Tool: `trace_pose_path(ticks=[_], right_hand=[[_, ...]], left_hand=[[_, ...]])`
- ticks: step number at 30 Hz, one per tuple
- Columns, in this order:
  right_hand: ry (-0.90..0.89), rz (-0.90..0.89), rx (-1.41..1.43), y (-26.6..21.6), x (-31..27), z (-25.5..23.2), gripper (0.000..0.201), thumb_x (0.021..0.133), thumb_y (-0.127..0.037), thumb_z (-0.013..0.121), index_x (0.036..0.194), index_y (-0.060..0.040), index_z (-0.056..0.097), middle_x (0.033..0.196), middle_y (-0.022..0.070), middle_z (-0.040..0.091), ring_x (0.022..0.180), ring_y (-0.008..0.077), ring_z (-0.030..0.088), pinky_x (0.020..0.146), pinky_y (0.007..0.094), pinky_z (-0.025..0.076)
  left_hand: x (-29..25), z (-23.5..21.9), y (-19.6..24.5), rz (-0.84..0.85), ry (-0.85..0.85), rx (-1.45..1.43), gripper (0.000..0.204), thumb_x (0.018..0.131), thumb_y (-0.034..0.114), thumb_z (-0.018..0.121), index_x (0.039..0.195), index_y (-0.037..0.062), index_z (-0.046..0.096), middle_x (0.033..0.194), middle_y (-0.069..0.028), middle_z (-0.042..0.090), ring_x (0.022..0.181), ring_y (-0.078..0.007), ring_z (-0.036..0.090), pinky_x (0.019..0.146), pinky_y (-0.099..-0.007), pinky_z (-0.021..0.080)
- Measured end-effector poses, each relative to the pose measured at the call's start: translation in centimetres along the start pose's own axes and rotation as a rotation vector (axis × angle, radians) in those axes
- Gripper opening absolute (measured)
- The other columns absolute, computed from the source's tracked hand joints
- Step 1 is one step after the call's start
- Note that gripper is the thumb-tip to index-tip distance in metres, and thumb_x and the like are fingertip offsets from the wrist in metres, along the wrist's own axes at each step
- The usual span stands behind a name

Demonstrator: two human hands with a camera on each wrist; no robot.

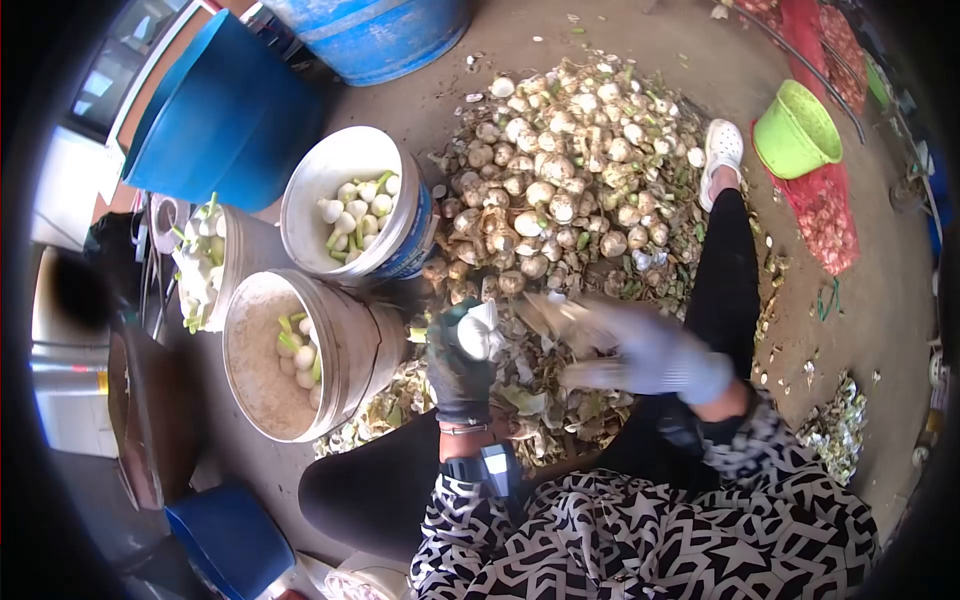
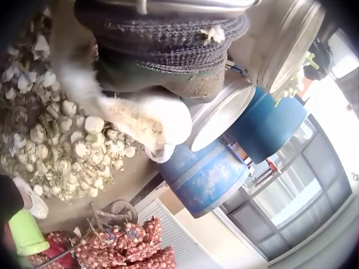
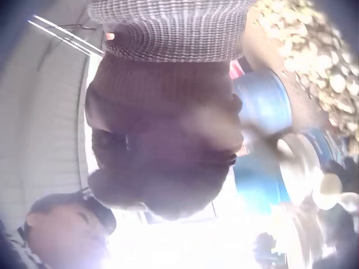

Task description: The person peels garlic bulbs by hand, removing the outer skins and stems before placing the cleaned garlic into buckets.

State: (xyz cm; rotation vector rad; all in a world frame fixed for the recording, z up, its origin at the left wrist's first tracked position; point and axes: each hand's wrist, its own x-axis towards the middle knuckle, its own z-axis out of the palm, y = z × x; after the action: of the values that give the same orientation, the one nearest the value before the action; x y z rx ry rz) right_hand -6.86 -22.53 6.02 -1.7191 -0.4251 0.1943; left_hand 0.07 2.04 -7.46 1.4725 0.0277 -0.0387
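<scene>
In the head view my left hand (image 1: 458, 365), in a dark, dirt-stained glove, grips a white onion (image 1: 478, 332) with its pale skin showing. The onion (image 2: 168, 120) also shows below the dark cuff in the left wrist view, with brownish loose skin at its side. My right hand (image 1: 645, 350), in a light glove, is blurred, just right of the onion over the peelings. A blurred tan streak (image 1: 540, 318) lies by its fingertips; I cannot tell whether the fingers hold it. A pile of unpeeled onions (image 1: 560, 170) spreads in front of both hands.
Left of the pile stand a white bucket (image 1: 300, 190) and a dusty bucket (image 1: 250, 380), both with peeled onions inside. Large blue tubs (image 1: 230, 120) are behind them. A green bucket (image 1: 800, 135) and red net bags (image 1: 825, 225) are at right. Peelings (image 1: 540, 405) cover the floor between the legs.
</scene>
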Motion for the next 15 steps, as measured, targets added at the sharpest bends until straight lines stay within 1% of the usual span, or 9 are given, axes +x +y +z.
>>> trace_pose_path(ticks=[1,3,5,6,8,9,11,13,15], right_hand=[[0.14,0.047,-0.373,0.7,1.9,2.2,0.066,0.085,-0.031,0.069,0.133,0.0012,0.038,0.091,0.0171,0.064,0.087,0.0301,0.065,0.072,0.0366,0.053],[0.381,-0.103,-0.427,6.6,4.0,6.8,0.057,0.082,-0.025,0.071,0.128,-0.0029,0.045,0.106,0.0169,0.063,0.102,0.0312,0.063,0.083,0.0381,0.052],[0.289,0.173,-0.043,10.3,4.9,10.2,0.068,0.079,-0.032,0.077,0.133,-0.0068,0.045,0.12,0.0144,0.061,0.103,0.026,0.063,0.094,0.0374,0.05],[0.153,0.24,0.028,10.1,5.2,10.4,0.038,0.084,-0.022,0.071,0.117,-0.0082,0.06,0.107,0.0117,0.067,0.1,0.0219,0.064,0.091,0.0354,0.05],[-0.047,0.178,0.062,9.3,4.4,9.2,0.025,0.085,-0.016,0.068,0.109,-0.0084,0.063,0.101,0.0096,0.069,0.096,0.0195,0.065,0.087,0.0348,0.051],[-0.243,0.115,0.086,8.2,3.9,8.0,0.014,0.086,-0.01,0.065,0.1,-0.0086,0.067,0.095,0.0076,0.07,0.092,0.0172,0.066,0.084,0.0342,0.052],[-0.494,0.259,0.241,6.5,2.4,6.8,0.006,0.084,-0.004,0.057,0.084,-0.0096,0.058,0.079,0.0061,0.062,0.064,0.0155,0.058,0.068,0.0328,0.051],[-0.629,0.259,-0.437,4.0,3.0,5.1,0.02,0.088,-0.027,0.062,0.101,-0.0118,0.057,0.087,0.0076,0.063,0.059,0.0164,0.058,0.058,0.0345,0.052],[0.0,0.176,-0.664,4.4,3.7,6.0,0.046,0.085,-0.045,0.063,0.119,-0.0154,0.053,0.094,0.0086,0.064,0.059,0.0178,0.06,0.049,0.0365,0.05]], left_hand=[[-0.1,0.6,1.5,0.123,-0.087,0.22,0.038,0.08,0.009,0.074,0.111,0.0028,0.054,0.11,-0.0136,0.064,0.103,-0.0237,0.062,0.087,-0.0353,0.051],[-0.2,1.9,3.9,0.015,-0.106,0.027,0.036,0.082,0.015,0.073,0.111,0.0033,0.055,0.11,-0.0134,0.065,0.102,-0.0238,0.062,0.087,-0.0357,0.051],[-0.5,2.1,5.5,-0.102,-0.104,-0.153,0.036,0.084,0.022,0.072,0.111,0.0038,0.056,0.11,-0.0131,0.065,0.101,-0.0239,0.062,0.087,-0.0361,0.05],[-0.3,1.7,6.2,-0.056,-0.136,-0.116,0.033,0.088,0.027,0.066,0.11,0.0033,0.057,0.109,-0.0121,0.065,0.101,-0.0234,0.062,0.087,-0.0346,0.05],[0.0,-0.6,5.6,0.022,-0.043,0.164,0.029,0.096,0.028,0.055,0.108,0.0016,0.057,0.104,-0.0103,0.065,0.103,-0.0196,0.061,0.09,-0.0303,0.048],[0.7,0.5,6.6,0.001,-0.157,-0.47,0.026,0.088,0.017,0.068,0.106,0.0025,0.056,0.098,-0.0061,0.064,0.098,-0.016,0.063,0.089,-0.0282,0.049],[1.5,-0.8,4.8,0.405,-0.081,0.625,0.032,0.078,0.008,0.075,0.103,0.0034,0.055,0.095,-0.0039,0.064,0.093,-0.0143,0.063,0.084,-0.0277,0.05],[1.4,-0.3,6.5,0.44,-0.118,0.741,0.031,0.078,0.006,0.073,0.102,0.0033,0.055,0.094,-0.0038,0.063,0.091,-0.0154,0.063,0.082,-0.0276,0.051],[1.0,0.4,7.1,0.468,-0.162,0.851,0.029,0.078,0.005,0.072,0.102,0.0032,0.055,0.093,-0.0036,0.063,0.089,-0.0165,0.064,0.08,-0.0275,0.051]])
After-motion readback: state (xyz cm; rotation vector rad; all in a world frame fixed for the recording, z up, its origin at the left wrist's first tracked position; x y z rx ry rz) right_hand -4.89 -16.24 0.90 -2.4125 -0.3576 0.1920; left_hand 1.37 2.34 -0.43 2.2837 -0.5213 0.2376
